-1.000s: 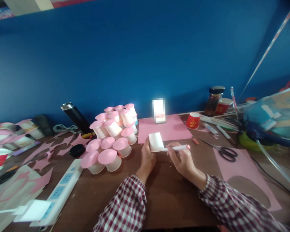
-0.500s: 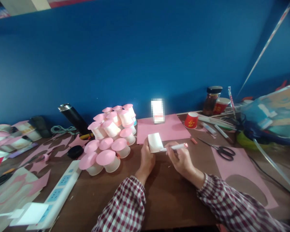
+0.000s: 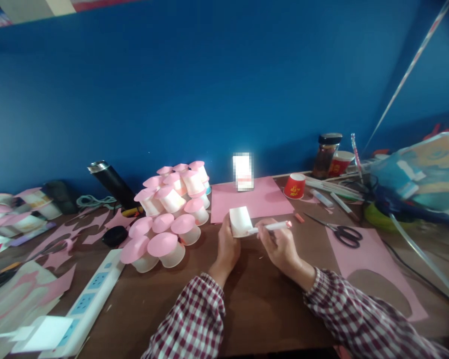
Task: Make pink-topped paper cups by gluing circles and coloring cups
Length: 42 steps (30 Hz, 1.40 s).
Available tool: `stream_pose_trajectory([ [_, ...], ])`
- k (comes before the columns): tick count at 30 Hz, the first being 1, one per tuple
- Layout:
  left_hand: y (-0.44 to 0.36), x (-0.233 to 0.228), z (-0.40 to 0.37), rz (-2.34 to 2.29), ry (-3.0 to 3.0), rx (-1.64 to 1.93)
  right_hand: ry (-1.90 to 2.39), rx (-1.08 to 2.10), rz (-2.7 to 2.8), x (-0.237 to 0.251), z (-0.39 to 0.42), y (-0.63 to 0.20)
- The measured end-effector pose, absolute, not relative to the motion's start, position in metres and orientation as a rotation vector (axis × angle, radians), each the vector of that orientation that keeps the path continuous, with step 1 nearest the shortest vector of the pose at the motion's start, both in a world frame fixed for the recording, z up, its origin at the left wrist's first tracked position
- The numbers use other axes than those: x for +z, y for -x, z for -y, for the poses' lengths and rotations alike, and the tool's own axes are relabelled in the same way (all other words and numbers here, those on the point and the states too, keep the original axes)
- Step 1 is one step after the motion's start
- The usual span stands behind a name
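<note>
Bare tabletop [image 3: 262, 294] is left open between the sleeves; leftward passage is blocked by the pink-capped cup pile [image 3: 170, 212], rightward by scissors [image 3: 340, 232] lying beside pink paper [image 3: 374, 269].

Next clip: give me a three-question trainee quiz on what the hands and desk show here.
1. True or false: the left hand holds a white cup.
2. What does the right hand hold? A) scissors B) a marker C) a red cup
3. Fill in: the scissors lie on the person's ____ side of the desk.

Key: 1 true. 2 B, the marker, its tip at the white cup. 3 right, partly on a pink sheet.
</note>
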<state>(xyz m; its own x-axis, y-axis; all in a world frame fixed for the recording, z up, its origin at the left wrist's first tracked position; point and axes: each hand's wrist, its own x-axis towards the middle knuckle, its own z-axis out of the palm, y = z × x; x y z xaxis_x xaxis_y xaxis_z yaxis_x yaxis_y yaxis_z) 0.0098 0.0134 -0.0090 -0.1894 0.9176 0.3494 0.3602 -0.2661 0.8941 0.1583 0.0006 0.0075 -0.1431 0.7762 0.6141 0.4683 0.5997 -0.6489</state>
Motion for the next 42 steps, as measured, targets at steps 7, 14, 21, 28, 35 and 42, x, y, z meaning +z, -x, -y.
stream_pose_trajectory([
  [7, -0.01, -0.0109, -0.0137, -1.48, -1.577, 1.473, 1.021, 0.369, 1.78, 0.007, -0.0007, -0.1586],
  [14, -0.0106, -0.0075, -0.0124, -1.472, -1.548, 1.489, 1.023, 0.397, 1.785, 0.0076, -0.0013, -0.1585],
  [21, -0.01, -0.0073, -0.0118, -1.493, -1.564, 1.499, 1.044, 0.387, 1.797, 0.0069, -0.0022, -0.1589],
  [28, -0.0097, -0.0078, -0.0122, -1.497, -1.552, 1.502, 1.054, 0.345, 1.803, 0.0077, -0.0016, -0.1584],
  [35, -0.0109, -0.0084, -0.0123, -1.477, -1.572, 1.493, 1.061, 0.333, 1.76, 0.007, -0.0014, -0.1588],
  [42, -0.0125, -0.0077, -0.0115, -1.46, -1.577, 1.492, 1.056, 0.335, 1.733, 0.0051, -0.0032, -0.1599],
])
